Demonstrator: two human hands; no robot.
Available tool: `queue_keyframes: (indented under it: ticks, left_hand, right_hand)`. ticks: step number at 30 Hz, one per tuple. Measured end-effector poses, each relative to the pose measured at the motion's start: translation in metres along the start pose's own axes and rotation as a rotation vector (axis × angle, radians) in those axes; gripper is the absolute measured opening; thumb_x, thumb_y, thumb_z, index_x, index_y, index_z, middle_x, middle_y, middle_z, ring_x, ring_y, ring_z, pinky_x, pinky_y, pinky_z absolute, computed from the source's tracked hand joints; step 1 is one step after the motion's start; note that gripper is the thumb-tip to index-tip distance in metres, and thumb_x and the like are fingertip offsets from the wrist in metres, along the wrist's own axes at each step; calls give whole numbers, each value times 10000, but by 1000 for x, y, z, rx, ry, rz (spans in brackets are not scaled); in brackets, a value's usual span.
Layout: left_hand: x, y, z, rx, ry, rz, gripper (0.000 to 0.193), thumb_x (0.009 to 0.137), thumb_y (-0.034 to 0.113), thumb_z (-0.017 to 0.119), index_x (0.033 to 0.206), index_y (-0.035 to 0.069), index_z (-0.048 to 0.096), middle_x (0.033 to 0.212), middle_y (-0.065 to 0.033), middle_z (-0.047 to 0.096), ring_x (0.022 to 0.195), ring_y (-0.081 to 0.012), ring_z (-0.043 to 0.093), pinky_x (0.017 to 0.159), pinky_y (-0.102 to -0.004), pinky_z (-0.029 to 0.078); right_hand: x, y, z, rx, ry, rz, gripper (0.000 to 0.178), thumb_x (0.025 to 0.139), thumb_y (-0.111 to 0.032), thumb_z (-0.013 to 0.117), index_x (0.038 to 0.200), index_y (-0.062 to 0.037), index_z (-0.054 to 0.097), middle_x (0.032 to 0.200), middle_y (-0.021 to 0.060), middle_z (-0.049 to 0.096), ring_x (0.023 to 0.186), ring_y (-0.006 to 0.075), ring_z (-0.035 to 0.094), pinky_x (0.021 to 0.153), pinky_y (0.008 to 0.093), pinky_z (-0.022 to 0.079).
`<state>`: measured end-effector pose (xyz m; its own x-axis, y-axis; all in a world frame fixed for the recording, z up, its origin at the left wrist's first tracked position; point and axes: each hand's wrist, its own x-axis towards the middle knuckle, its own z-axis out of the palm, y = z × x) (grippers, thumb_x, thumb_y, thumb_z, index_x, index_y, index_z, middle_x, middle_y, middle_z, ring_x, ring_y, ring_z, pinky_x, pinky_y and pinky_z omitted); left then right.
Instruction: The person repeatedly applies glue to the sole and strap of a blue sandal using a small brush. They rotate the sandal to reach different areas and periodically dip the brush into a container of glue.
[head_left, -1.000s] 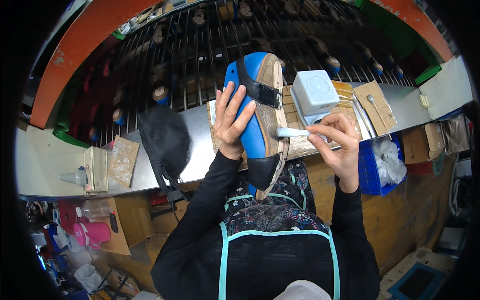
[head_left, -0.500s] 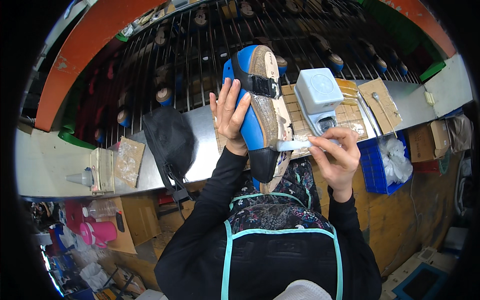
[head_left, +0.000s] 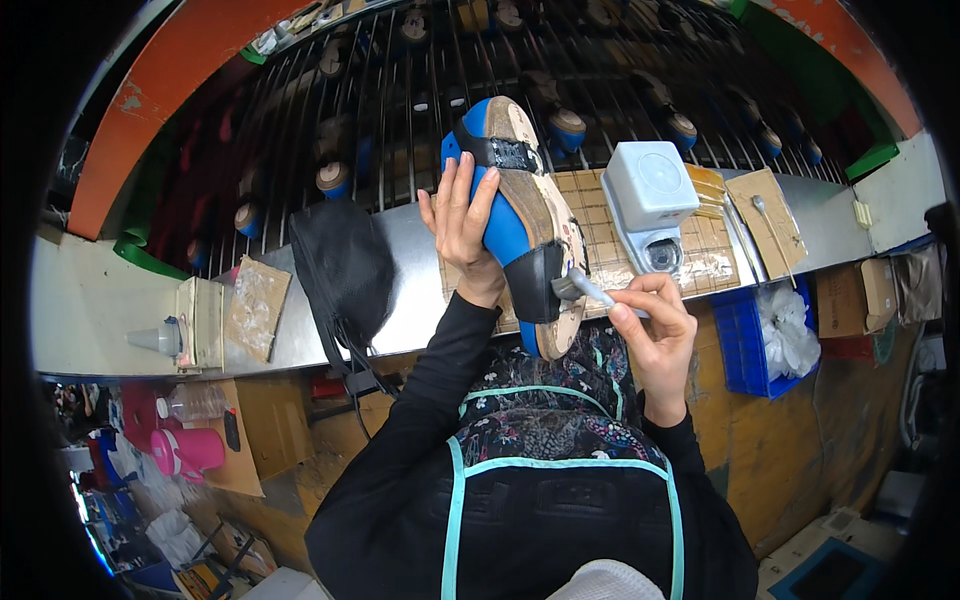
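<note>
My left hand grips a blue shoe last from its left side, its sole face turned up and to the right. Black straps wrap around it and fold over a pale insole. My right hand pinches a small brush with a pale grey handle between thumb and fingers. The brush's dark bristles touch the folded strap edge near the last's lower end. Just beyond my right hand stands a pale plastic dispenser bottle on a base with a small round cup.
Behind the metal bench runs a rack of dark rods carrying several lasts. A black mesh bag lies at left. On the right are a cotton-tipped stick on cardboard and a blue crate with white plastic bags.
The brush has swung from nearly level to slanting, and its bristles now show on the strap. My right hand has dropped slightly and moved left; the last has turned a little in my left hand.
</note>
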<state>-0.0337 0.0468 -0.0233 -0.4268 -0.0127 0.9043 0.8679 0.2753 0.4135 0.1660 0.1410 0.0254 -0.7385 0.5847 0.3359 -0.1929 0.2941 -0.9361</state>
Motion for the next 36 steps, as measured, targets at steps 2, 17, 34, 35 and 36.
queue_keyframes:
  ticks: [2,17,34,35,36]
  left_hand:
    - [-1,-1,-2,8,-8,-44,317,859,323,648,1163,233,671,1299,-86,612,1263,-277,526,1148,-479,187]
    - [5,-10,-9,44,-44,-53,365,838,289,681,1201,259,655,1314,-51,604,1278,-267,511,1141,-495,174]
    - [24,0,0,145,-196,-107,589,688,125,790,1245,247,637,1328,-57,590,1228,-288,545,1118,-513,179]
    - [24,1,0,147,-199,-104,594,688,119,789,1247,249,636,1328,-58,590,1227,-287,546,1118,-513,180]
    - [24,1,0,157,-205,-102,594,689,115,787,1247,250,636,1327,-57,591,1226,-287,547,1117,-513,181]
  right_hand:
    - [-1,-1,7,-53,31,-11,154,811,-54,735,961,-19,736,880,34,552,747,84,518,614,211,420]
    - [24,1,13,-338,64,-252,198,743,-82,777,940,-73,755,818,20,554,719,130,496,701,272,338]
    - [18,-1,-3,-75,21,-156,148,810,-32,730,953,5,729,880,30,533,730,84,496,587,210,399]
    - [20,-2,-4,-82,31,-140,150,811,-35,730,956,2,729,880,29,533,731,85,494,586,210,398]
    - [21,-2,-4,-96,39,-154,154,810,-37,732,959,-2,729,878,29,533,733,86,493,586,211,398]
